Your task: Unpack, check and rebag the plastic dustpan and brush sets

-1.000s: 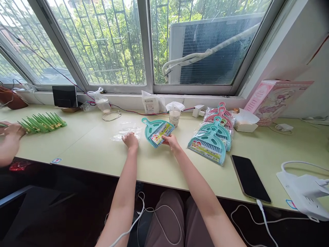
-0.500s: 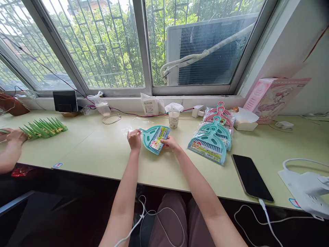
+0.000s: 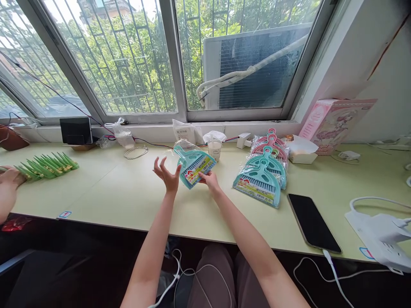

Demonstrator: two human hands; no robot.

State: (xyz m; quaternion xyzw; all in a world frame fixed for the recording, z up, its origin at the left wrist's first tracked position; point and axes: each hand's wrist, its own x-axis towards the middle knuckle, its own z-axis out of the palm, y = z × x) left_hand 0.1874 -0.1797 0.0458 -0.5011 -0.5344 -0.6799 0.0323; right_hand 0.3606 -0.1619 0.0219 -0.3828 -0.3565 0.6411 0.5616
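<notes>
A teal dustpan and brush set [image 3: 195,166] in a clear plastic wrapper, with a printed label, is tilted up above the table in front of me. My right hand [image 3: 209,180] grips its lower right edge, thumb on the label. My left hand [image 3: 167,175] is beside the set's left edge, fingers spread and raised, holding nothing; I cannot tell if the thumb touches the wrapper. To the right lies an overlapping pile of similar wrapped sets, teal ones [image 3: 260,179] in front and pink ones [image 3: 271,141] behind.
A phone [image 3: 314,222] and a white power strip [image 3: 382,231] lie at right. Along the window stand a lidded cup [image 3: 214,149], a tissue pack [image 3: 302,149] and a pink box [image 3: 334,126]. At far left another person's hand [image 3: 11,179] touches green grass-like pieces [image 3: 48,166].
My left hand has let go of the handle end and opened its fingers. The dustpan set has tipped up slightly in my right hand. The camera view has shifted a little.
</notes>
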